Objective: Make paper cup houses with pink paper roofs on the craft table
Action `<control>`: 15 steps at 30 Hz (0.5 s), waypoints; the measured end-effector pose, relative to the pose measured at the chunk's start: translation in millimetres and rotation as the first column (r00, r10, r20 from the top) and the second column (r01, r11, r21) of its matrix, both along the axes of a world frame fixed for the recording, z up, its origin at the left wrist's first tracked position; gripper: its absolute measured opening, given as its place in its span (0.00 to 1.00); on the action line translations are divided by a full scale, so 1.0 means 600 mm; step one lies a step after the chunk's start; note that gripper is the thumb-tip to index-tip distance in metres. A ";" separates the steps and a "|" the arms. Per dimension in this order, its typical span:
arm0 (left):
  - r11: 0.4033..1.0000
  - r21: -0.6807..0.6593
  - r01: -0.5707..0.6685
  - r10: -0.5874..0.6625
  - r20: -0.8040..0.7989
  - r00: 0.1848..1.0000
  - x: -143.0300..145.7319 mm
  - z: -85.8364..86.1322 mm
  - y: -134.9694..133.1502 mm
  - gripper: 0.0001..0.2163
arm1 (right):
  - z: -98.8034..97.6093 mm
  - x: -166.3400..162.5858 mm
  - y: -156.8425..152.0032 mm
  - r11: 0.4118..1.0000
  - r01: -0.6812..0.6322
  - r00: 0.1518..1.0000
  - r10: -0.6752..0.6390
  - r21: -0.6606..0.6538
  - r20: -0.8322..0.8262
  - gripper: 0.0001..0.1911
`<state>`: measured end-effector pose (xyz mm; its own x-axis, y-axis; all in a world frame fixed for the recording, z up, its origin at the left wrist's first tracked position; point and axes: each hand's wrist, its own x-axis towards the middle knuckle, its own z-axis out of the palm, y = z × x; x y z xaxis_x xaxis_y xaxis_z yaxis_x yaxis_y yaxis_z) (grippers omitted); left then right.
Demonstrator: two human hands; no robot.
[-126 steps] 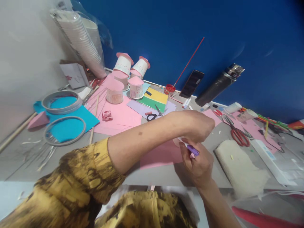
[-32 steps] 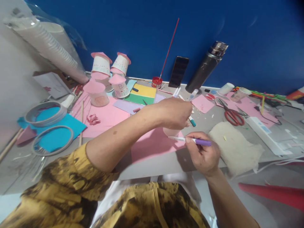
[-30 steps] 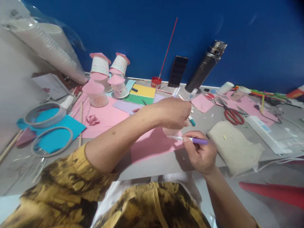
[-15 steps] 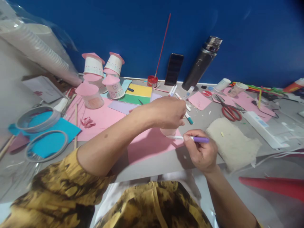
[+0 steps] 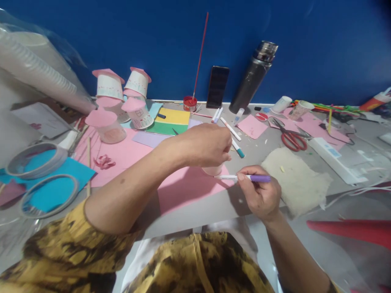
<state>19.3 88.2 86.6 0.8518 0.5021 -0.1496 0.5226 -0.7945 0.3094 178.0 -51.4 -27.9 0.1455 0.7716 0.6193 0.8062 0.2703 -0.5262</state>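
Wrapped over the top of a white paper cup (image 5: pixel 211 169), my left hand (image 5: pixel 210 144) hides most of it; only the lower edge shows. The cup stands upright on a pink paper sheet (image 5: pixel 180 191). Pinched in my right hand (image 5: pixel 261 193) is a marker (image 5: pixel 230 177) with a white barrel and purple end. Its tip points left and meets, or nearly meets, the cup's base; I cannot tell which. Beyond my left hand lie several white markers (image 5: pixel 231 129), one with a teal end (image 5: pixel 240 152).
Decorated cups with pink paper roofs (image 5: pixel 110 83) stand back left, near a tape roll (image 5: pixel 36 160). A phone (image 5: pixel 218 86) and a dark flask (image 5: pixel 253 77) lean on the blue wall. Red-handled scissors (image 5: pixel 293 140), cream cloth (image 5: pixel 295 179) and a white power strip (image 5: pixel 336 160) lie right.
The view has shifted slightly, so most things on the table sit further left. My left hand stays over the cup and my right hand keeps the marker at its lower edge.
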 end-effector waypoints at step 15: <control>0.997 0.058 0.043 -0.042 -0.015 0.999 0.001 -0.005 0.004 0.12 | 0.000 -0.020 0.017 0.997 -0.082 0.994 0.083 0.005 -0.075 0.07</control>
<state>20.0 90.5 83.4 0.8706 0.4737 -0.1332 0.4920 -0.8324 0.2550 166.2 -41.3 -28.2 0.1274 0.7815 0.6108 0.7395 0.3356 -0.5836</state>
